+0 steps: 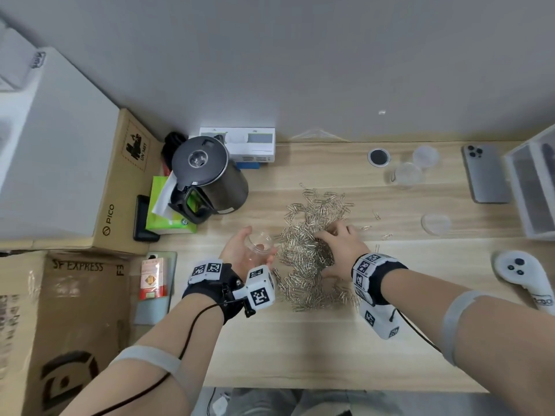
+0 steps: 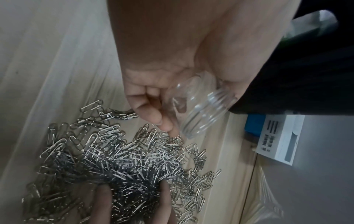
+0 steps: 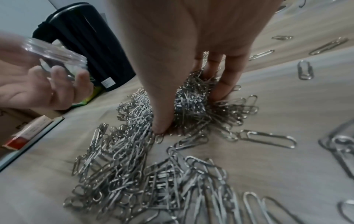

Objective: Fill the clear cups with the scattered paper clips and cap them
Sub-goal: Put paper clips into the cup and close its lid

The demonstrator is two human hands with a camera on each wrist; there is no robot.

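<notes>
A big pile of silver paper clips (image 1: 312, 235) (image 2: 118, 163) (image 3: 145, 174) lies mid-table. My right hand (image 1: 339, 250) (image 3: 191, 91) digs into it, thumb and fingers curled round a clump of clips. My left hand (image 1: 243, 250) (image 2: 162, 97) holds a small clear cup (image 1: 260, 243) (image 2: 199, 106) (image 3: 57, 57), tilted, just left of the pile. Two more clear cups (image 1: 408, 175) (image 1: 426, 156) stand at the back right. A clear lid (image 1: 436, 223) lies to the right of the pile.
A dark kettle (image 1: 207, 178) stands left of the pile, next to a green tissue box (image 1: 168, 217). A phone (image 1: 485, 174) and a clear box (image 1: 534, 184) are at the right. A white controller (image 1: 522, 274) lies near my right forearm. Cardboard boxes (image 1: 120, 187) line the left side.
</notes>
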